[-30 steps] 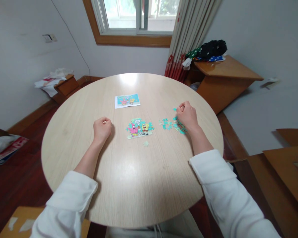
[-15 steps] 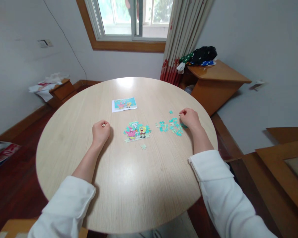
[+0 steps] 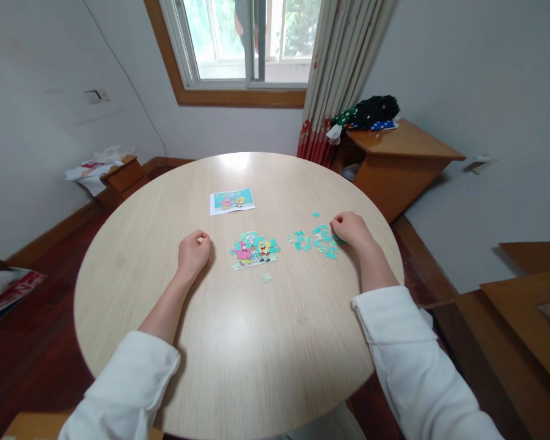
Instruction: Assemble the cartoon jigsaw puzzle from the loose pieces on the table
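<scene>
A partly joined jigsaw puzzle (image 3: 255, 250) with cartoon figures lies in the middle of the round table. One loose pale puzzle piece (image 3: 266, 278) sits just below its lower edge. To the left of the puzzle, my left hand (image 3: 194, 255) rests on the table in a loose fist; what its curled fingers hold, if anything, is hidden. My right hand (image 3: 352, 232) is at the right edge of a scatter of turquoise puzzle pieces (image 3: 321, 237). Its fingers are bent and pressed together, and I cannot make out anything between them. Some pieces are partly under it.
A printed reference picture (image 3: 232, 201) lies beyond the puzzle on the round table (image 3: 266, 348). One turquoise piece (image 3: 316, 214) sits apart behind the scatter. A wooden cabinet (image 3: 403, 150) with cloth on top stands past the table's right side, beside a curtain (image 3: 332, 73).
The whole view has shifted slightly, so everything appears a little lower. My right hand stays by the loose pieces with slightly changed fingers; my left hand remains closed beside the puzzle.
</scene>
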`<state>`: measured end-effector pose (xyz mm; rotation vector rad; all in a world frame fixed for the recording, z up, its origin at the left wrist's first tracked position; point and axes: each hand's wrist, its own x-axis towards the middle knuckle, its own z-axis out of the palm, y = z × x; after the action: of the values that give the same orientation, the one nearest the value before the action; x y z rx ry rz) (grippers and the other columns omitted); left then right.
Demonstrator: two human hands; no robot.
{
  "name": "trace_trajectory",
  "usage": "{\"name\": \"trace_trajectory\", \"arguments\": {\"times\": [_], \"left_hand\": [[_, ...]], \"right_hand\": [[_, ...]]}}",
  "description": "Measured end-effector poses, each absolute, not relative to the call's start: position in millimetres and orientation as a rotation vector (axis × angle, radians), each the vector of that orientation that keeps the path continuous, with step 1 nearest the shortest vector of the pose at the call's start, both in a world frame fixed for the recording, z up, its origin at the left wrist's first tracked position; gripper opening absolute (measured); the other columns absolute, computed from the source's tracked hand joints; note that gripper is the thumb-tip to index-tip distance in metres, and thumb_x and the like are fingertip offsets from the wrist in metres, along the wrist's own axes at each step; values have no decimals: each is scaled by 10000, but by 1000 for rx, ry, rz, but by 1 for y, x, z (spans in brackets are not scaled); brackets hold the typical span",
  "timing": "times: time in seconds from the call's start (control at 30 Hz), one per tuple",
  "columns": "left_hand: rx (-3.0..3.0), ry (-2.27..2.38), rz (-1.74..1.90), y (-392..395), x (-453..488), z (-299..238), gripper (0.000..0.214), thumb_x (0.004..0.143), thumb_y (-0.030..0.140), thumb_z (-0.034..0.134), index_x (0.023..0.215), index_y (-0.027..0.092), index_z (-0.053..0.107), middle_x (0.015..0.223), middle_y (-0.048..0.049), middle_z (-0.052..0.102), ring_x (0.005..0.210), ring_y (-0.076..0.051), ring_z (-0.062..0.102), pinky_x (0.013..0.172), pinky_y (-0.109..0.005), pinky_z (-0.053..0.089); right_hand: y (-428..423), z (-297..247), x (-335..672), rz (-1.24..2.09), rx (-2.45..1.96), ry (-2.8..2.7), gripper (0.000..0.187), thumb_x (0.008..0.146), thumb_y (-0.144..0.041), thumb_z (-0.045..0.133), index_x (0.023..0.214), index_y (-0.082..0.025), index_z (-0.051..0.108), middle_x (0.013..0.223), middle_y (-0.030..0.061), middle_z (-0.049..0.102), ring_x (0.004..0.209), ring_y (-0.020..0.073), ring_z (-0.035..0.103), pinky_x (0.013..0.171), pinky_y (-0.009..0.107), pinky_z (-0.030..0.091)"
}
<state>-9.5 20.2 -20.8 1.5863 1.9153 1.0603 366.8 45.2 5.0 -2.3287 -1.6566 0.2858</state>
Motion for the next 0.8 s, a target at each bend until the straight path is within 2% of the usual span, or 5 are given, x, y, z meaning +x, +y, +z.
{"name": "trace_trajectory", "arguments": {"times": [0.27,0.43,0.63,0.8], "left_hand": [[1594,1896,1034,22,-9,-21,97,710,273,446,671,229,523,379,40,475,410,-164,476,490,-257,317],[1622,1910,1000,24,-10,-24,105,718,276,444,685,232,533,383,37,480,436,-179,497,512,-265,325],[1640,1948,940,26,-11,-25,116,737,275,442,705,236,547,412,30,509,467,-189,522,517,-275,316],[1649,1961,920,26,-11,-26,132,761,282,437,709,237,549,415,30,509,482,-190,534,525,-277,324]], "right_hand": [[51,-10,360,485,-2042,-1629,254,842,-179,520,832,-113,765,678,65,709,632,154,627,646,242,432],[49,-6,361,379,-2064,-1589,217,793,-163,558,833,-108,765,728,80,719,698,164,633,691,250,441],[42,-2,357,530,-2065,-1617,160,718,-256,709,805,-125,738,742,55,706,684,155,611,620,241,417],[43,-2,352,494,-2078,-1647,124,717,-250,727,764,-135,715,718,41,689,678,147,594,621,242,406]]}}
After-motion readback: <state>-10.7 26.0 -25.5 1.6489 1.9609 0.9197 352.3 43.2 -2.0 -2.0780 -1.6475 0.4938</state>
